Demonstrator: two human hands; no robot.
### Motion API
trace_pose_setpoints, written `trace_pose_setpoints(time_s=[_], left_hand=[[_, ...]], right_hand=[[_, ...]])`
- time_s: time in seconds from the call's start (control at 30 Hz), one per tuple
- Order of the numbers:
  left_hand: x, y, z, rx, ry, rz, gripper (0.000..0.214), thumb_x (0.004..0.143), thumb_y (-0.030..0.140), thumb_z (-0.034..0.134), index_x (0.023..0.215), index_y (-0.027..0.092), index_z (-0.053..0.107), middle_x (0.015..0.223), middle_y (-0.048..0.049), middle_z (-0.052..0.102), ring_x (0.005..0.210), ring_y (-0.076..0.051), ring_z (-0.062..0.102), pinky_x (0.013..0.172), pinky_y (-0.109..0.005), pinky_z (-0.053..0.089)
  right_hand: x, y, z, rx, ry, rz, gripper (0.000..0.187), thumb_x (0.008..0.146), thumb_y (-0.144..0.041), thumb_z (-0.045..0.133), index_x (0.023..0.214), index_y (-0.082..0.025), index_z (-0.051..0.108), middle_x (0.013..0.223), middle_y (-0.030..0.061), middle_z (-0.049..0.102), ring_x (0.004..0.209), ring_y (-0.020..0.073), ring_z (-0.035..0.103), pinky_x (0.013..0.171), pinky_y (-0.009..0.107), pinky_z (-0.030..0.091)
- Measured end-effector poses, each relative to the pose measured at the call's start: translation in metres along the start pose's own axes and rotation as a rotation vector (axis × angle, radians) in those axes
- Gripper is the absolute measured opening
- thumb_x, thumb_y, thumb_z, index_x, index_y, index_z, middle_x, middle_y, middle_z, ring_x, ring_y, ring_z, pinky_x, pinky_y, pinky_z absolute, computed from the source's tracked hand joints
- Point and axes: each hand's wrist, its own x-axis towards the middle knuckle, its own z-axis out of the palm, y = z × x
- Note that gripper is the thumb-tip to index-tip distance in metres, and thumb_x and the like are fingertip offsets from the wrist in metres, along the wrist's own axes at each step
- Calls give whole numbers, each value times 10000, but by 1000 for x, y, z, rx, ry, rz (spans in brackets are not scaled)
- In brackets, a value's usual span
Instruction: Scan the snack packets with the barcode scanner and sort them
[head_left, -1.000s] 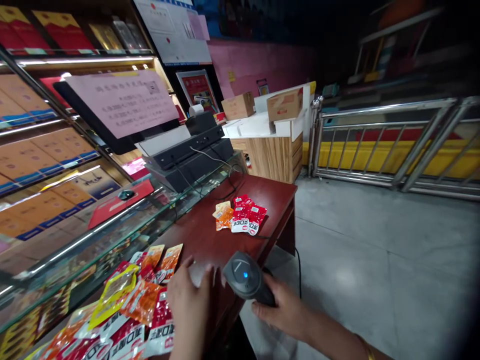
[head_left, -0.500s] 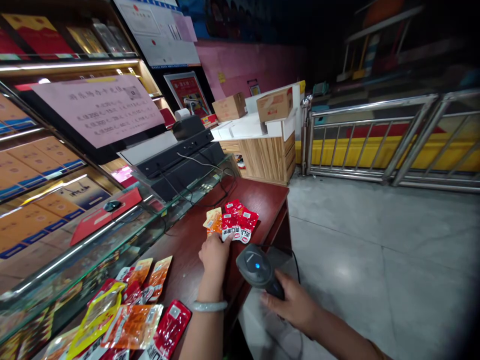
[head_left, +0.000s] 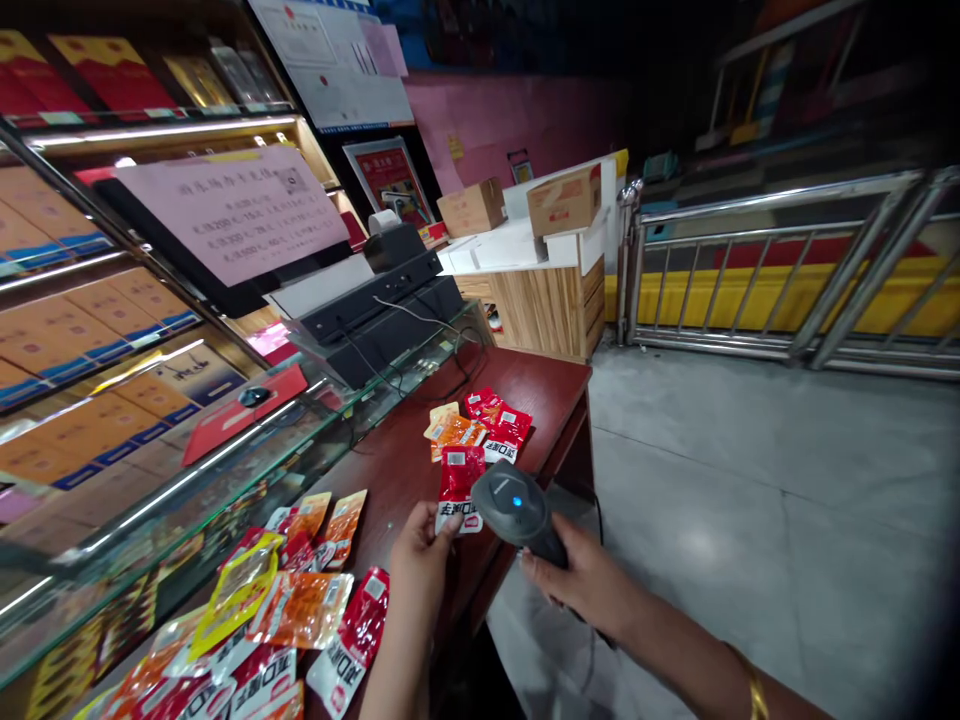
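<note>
Between the thumb and fingers of my left hand (head_left: pixel 424 545) is the lower white end of a red snack packet (head_left: pixel 461 472), its white label facing up. My right hand (head_left: pixel 589 575) is wrapped round the handle of a dark grey barcode scanner (head_left: pixel 514 505) with a lit blue light. The scanner's head is just right of the held packet, over the table edge. Behind the packet lie an orange packet (head_left: pixel 457 431) and another red packet (head_left: pixel 510 428). Nearer me on the left is a heap of packets, with a yellow packet (head_left: pixel 236 590) and an orange packet (head_left: pixel 300 608) on top.
The dark red wooden table (head_left: pixel 536 372) adjoins a glass display case (head_left: pixel 247 530) on the left. A black cash-register unit (head_left: pixel 382 320) with trailing cables stands on the glass. Cardboard boxes (head_left: pixel 566 200) sit on a white counter farther back. A metal railing (head_left: pixel 750 270) stands across the grey floor.
My left hand has drawn one red packet toward me, away from the far group. The scanner stays nearly in place, now beside that packet. The view has shifted slightly.
</note>
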Motion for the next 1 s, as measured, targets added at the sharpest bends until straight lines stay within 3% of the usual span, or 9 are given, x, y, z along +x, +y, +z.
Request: trace_pose_setpoints(time_s=[0.23,0.37,0.47,0.57,0.67,0.8,0.87,0.9,1.0], left_hand=[[-22,-4,-15,-25,19,-45,527,669,683,791,845,214,627,635,30,637,518,-124,484,524,-241,351],[-27,-4,-21,-55,38,-46,520,652,682,796,803,221,610,566,55,562,499,-119,448,521,-240,334],[-30,-5,-30,-27,66,-55,557,626,715,790,798,219,606,597,41,594,515,-126,463,527,-245,345],[-36,-12,-51,77,184,-74,609,594,776,766,807,229,602,604,26,609,553,-167,533,545,-268,394],[-46,-21,-86,191,358,-109,612,635,822,689,827,253,569,586,32,592,589,-214,596,582,-301,447],[-48,-21,-124,729,632,-186,509,766,729,595,942,251,613,789,-63,707,795,-319,678,735,-414,511],[-38,-13,-123,938,696,-141,537,811,685,563,1067,223,659,1009,-146,753,1000,-386,688,871,-489,514],[-29,-8,-116,962,672,-87,548,831,661,553,1116,208,672,1093,-167,756,1071,-397,681,918,-501,507],[7,6,-75,834,429,74,422,864,491,574,1137,201,714,1168,-140,773,1106,-339,699,941,-423,516]], right_hand=[[1,-4,18,73,-116,63,318,881,-450,741,1094,-234,645,613,-78,509,459,114,441,460,246,400],[0,-7,26,79,-154,77,304,875,-444,745,1070,-241,633,616,-78,500,467,118,456,458,244,408],[2,-6,33,57,-171,63,284,875,-445,746,1038,-237,642,619,-72,504,483,122,467,454,237,404],[5,-4,41,61,-205,71,277,888,-437,732,1059,-235,650,662,-67,516,488,110,450,452,226,396],[10,-1,53,65,-231,49,260,872,-398,745,1050,-231,655,705,-64,525,504,98,433,472,220,406],[20,1,69,99,-300,87,241,867,-375,728,1039,-228,646,667,-71,539,482,107,469,451,216,402],[27,2,75,100,-305,117,233,864,-373,728,1017,-230,627,631,-79,541,459,109,483,430,210,389],[30,3,77,93,-293,119,224,858,-366,731,997,-229,618,622,-84,536,451,105,482,426,207,387],[41,6,76,53,-224,118,237,850,-364,730,989,-223,598,614,-96,523,437,91,478,422,198,388]])
